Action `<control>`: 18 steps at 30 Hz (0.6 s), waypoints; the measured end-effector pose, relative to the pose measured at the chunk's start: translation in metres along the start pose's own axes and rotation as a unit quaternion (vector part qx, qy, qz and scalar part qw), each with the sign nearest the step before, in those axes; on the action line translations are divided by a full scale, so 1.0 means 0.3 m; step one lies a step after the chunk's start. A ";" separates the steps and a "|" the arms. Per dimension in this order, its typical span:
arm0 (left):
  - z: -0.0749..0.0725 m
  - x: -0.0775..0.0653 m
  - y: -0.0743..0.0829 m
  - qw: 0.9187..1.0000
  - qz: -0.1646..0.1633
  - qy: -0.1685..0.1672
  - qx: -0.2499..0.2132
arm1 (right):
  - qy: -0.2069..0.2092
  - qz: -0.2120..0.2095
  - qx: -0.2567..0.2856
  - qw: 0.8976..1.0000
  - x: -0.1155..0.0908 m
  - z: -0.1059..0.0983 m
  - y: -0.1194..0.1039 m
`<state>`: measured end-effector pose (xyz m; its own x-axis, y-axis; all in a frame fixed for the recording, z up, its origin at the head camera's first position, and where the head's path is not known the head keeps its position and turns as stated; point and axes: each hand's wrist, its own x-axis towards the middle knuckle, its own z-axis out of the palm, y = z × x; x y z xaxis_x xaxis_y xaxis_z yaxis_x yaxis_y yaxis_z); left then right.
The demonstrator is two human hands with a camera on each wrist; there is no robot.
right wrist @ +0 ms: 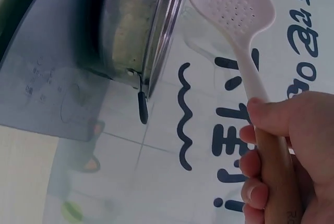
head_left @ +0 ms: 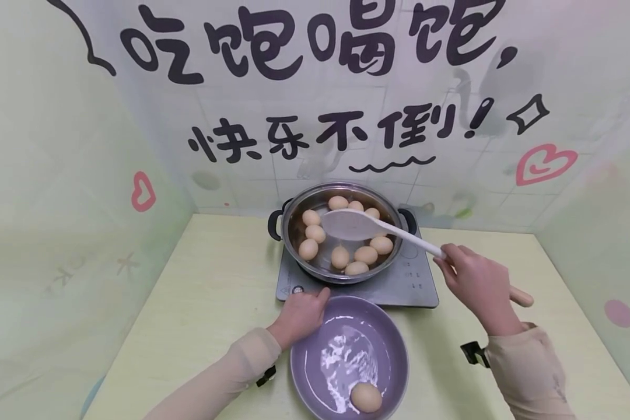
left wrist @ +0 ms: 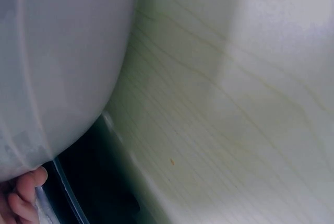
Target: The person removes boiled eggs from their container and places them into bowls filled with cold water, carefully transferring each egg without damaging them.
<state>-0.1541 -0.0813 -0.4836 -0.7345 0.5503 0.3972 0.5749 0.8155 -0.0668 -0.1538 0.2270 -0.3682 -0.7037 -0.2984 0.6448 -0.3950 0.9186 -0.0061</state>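
Observation:
My right hand (head_left: 475,286) grips a white slotted spoon (right wrist: 235,7) by its wooden handle, fingers curled round it in the right wrist view. The spoon's head is over the steel pot (head_left: 322,274), which holds several brown eggs (head_left: 366,255) standing in a ring along its wall. In the head view, my left hand (head_left: 300,315) holds the upper left rim of a purple bowl (head_left: 301,373). Its fingertips (left wrist: 31,179) curl against the bowl's underside in the left wrist view. One egg (head_left: 366,397) lies in the bowl near its front edge.
Under the pot is a flat grey induction cooker (head_left: 420,286); the bowl stands just in front of it. Black handles (head_left: 275,224) stick out from the pot's sides. A light wood table (head_left: 199,274) is enclosed by printed walls (head_left: 252,181) at the back and both sides.

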 end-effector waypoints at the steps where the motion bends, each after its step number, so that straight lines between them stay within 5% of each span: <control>1: 0.001 0.000 0.000 1.000 0.000 0.002 0.001 | 0.006 0.004 0.000 1.000 0.006 0.010 -0.003; 18: -0.003 -0.001 0.002 1.000 0.003 0.006 -0.001 | 0.003 0.020 -0.004 1.000 0.010 0.085 -0.041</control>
<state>-0.1532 -0.0811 -0.4830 -0.7267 0.5535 0.4069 0.5805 0.8115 -0.0672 -0.1659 0.2081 -0.3857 -0.7155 -0.2609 0.6481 -0.3626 0.9316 -0.0252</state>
